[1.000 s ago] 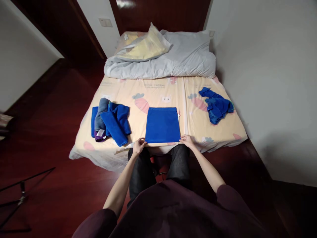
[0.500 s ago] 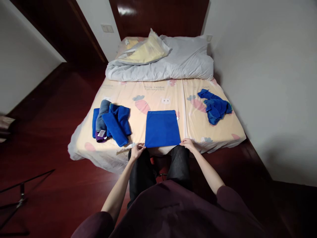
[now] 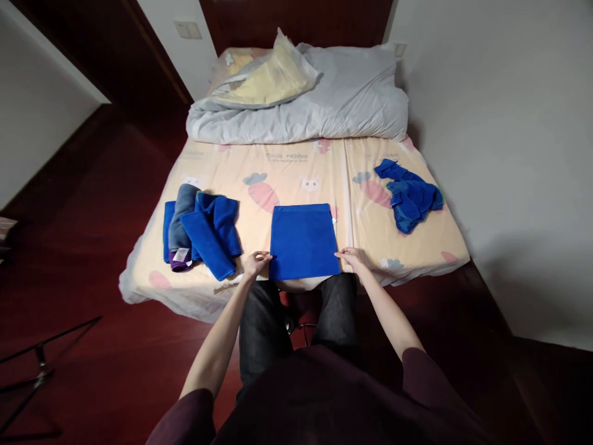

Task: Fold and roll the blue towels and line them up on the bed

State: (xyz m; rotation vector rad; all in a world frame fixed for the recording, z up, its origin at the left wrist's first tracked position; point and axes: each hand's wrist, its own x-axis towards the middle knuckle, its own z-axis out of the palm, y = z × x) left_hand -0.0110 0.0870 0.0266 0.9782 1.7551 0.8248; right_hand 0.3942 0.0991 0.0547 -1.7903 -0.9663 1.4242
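Note:
A square blue cloth lies flat at the near edge of a bed with a carrot-print sheet. My left hand pinches the cloth's left edge close to the near corner. At the right edge, close to that side's near corner, my right hand pinches it too. Both hands rest on the mattress edge above my knees.
A pile of folded blue, grey and purple cloths sits left of the flat cloth. A crumpled blue cloth lies at the right. A grey duvet and yellow pillow fill the bed's far end. Dark wooden floor surrounds the bed; a wall stands right.
Both hands have slid a little forward along the cloth's side edges. The cloth itself stays flat in the same place; the camera has shifted slightly.

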